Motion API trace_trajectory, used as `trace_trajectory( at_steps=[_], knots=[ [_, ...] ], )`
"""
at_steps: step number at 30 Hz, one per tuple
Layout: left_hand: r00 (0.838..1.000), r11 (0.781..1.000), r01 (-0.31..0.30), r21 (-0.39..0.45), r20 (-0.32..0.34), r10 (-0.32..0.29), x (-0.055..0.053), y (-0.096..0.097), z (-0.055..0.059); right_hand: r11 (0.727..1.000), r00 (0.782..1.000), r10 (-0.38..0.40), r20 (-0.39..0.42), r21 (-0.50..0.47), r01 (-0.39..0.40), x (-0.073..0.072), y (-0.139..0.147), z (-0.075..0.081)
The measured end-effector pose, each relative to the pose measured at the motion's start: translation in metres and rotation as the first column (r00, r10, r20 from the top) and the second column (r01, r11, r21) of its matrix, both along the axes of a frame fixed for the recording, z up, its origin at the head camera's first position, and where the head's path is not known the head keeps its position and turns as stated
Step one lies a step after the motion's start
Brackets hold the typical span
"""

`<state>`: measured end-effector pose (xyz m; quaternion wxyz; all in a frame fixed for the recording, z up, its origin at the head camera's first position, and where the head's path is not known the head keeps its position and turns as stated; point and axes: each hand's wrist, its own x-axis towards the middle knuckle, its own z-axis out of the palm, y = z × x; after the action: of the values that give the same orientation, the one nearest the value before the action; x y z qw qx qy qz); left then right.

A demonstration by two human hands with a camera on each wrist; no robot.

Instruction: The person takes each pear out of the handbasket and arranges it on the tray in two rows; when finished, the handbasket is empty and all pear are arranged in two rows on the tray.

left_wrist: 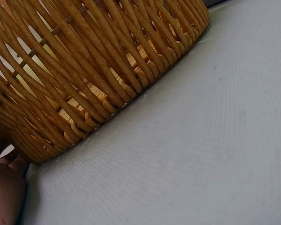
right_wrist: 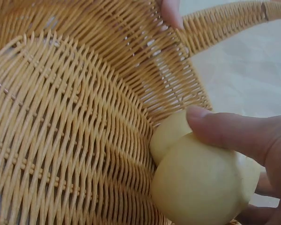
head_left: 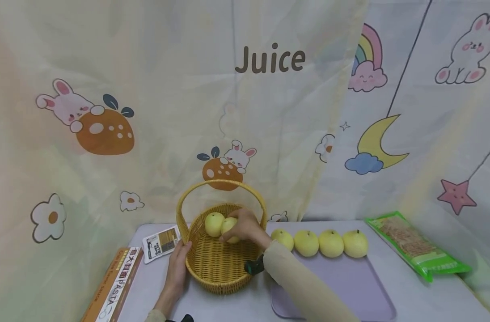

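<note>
The woven wicker basket [head_left: 220,268], with a tall arched handle, stands upright on the table. My left hand [head_left: 176,268] holds its left rim near the foot of the handle; a fingertip [right_wrist: 171,11] shows over the rim in the right wrist view. Inside the basket, my right hand [head_left: 245,227] grips a pale yellow pear [right_wrist: 199,180], thumb on top. Another pear [head_left: 214,224] lies at the back of the basket, right beside the held one. In the left wrist view, the left hand [left_wrist: 7,187] is at the lower left, against the basket wall [left_wrist: 84,61].
Right of the basket, a lilac tray [head_left: 341,286] bears a row of several pears [head_left: 306,243] along its back edge. A green food packet [head_left: 416,246] lies at the far right. On the left are a white pouch [head_left: 161,244] and a pasta box [head_left: 114,286].
</note>
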<state>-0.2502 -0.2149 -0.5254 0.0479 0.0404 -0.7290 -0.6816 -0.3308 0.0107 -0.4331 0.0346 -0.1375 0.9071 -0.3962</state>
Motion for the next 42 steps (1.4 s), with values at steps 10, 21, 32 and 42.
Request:
trace_trajectory(
  at_steps=[10, 21, 32, 42],
  knots=[
    [1.0, 1.0, -0.005, -0.018, 0.002, 0.005, 0.002, 0.001, -0.002, 0.996, 0.996, 0.077, -0.036, -0.038, -0.078, 0.017, 0.0, 0.018],
    [1.0, 1.0, 0.003, -0.009, 0.005, -0.003, 0.001, 0.0, -0.003, 0.933, 0.976, 0.215, 0.016, -0.297, -0.201, 0.049, -0.006, 0.044],
    [1.0, 1.0, 0.009, 0.006, 0.004, -0.009, 0.001, 0.004, -0.002, 0.903, 0.943, 0.332, -0.023, -0.28, -0.325, 0.074, 0.019, 0.055],
    [1.0, 1.0, -0.006, -0.01, 0.014, 0.006, 0.002, 0.001, 0.0, 0.882, 0.931, 0.364, 0.006, -0.325, -0.342, 0.088, 0.046, 0.053]
  ],
)
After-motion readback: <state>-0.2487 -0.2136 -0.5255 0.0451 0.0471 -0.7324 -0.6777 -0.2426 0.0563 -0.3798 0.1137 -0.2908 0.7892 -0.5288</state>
